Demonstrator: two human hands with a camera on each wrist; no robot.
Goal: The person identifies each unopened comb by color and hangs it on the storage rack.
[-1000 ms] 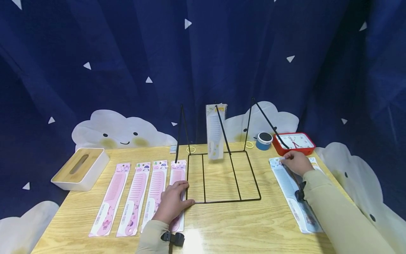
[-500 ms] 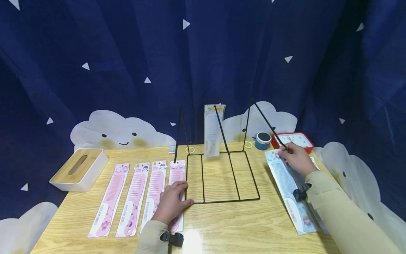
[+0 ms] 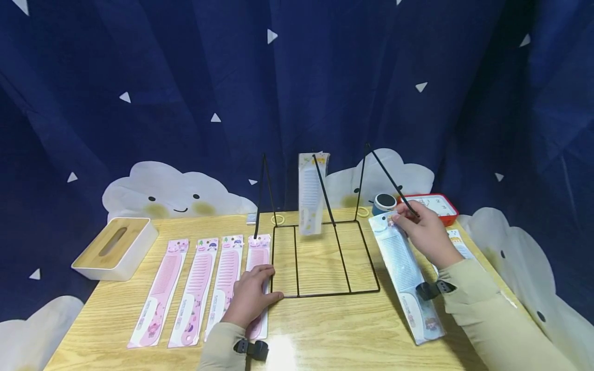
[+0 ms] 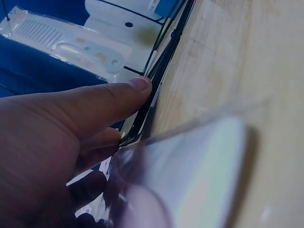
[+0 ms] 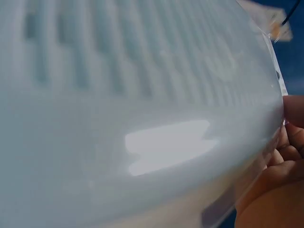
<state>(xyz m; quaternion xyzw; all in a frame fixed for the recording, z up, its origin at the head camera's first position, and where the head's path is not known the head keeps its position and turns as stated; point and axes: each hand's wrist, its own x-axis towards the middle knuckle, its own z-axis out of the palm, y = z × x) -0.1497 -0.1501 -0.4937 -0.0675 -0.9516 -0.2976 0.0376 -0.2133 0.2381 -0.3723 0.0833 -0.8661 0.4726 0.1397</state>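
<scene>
My right hand (image 3: 429, 234) pinches the top of a packaged light-blue comb (image 3: 402, 273), which slants downward beside the rack. In the right wrist view the comb's teeth (image 5: 137, 52) fill most of the picture, with my fingers at the right edge. My left hand (image 3: 252, 293) grips the front left corner of the black wire rack (image 3: 331, 294), thumb on the front wire and fingers along the side wire. Under that hand lies a packaged pink comb (image 3: 259, 257), partly covered. Another packaged comb (image 3: 310, 193), light-blue, hangs from the rack's middle hook.
Several packaged pink combs (image 3: 197, 288) lie in a row at the left, near a tissue box (image 3: 116, 250) with a wooden lid. Behind the right hand are a red clock (image 3: 449, 220) and a small blue speaker (image 3: 384, 204). Another comb package (image 3: 459, 243) lies beyond the right wrist.
My right hand has lifted the light-blue comb off the packaged comb beneath it and carried it left toward the rack. The left hand keeps its place on the rack's corner.
</scene>
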